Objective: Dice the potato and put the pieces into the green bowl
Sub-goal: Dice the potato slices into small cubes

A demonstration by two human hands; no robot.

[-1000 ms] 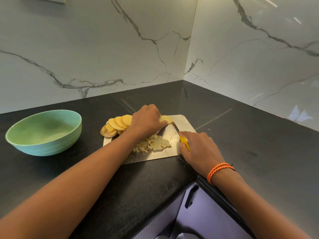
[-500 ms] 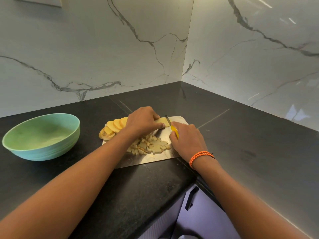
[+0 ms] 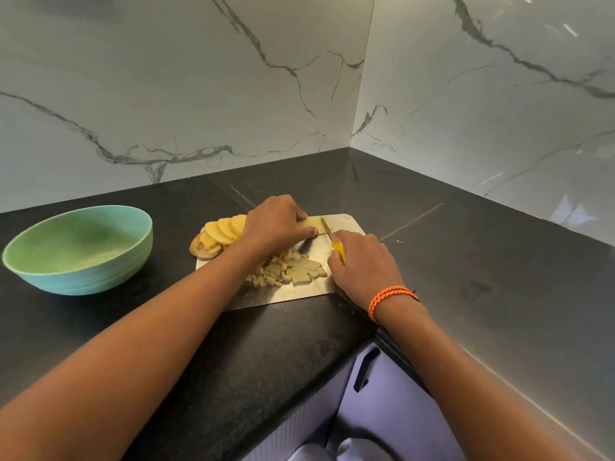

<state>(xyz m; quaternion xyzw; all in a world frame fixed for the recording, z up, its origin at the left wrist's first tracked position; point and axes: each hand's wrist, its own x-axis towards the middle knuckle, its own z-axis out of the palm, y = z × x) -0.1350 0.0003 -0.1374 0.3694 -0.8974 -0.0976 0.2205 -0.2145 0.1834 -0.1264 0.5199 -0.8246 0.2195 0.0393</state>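
Observation:
A steel cutting board (image 3: 346, 222) lies on the black counter. My left hand (image 3: 274, 224) holds down a stack of potato slices (image 3: 312, 224) at the board's far side, fingers curled over it. My right hand (image 3: 361, 261) grips a yellow-handled knife (image 3: 327, 231), whose blade lies across the right end of that stack. More round potato slices (image 3: 221, 232) fan out at the board's left end. A heap of diced potato pieces (image 3: 289, 271) sits in the board's middle, partly hidden by my left forearm. The green bowl (image 3: 78, 249) stands to the left, with nothing in it.
Marble walls meet in a corner behind the black counter (image 3: 466, 277). The counter's front edge turns inward just below the board, above a purple cabinet door with a dark handle (image 3: 364, 371).
My right hand has slid the knife forward, from the board's right edge onto the slice stack under my left hand. The left hand has stayed on the stack.

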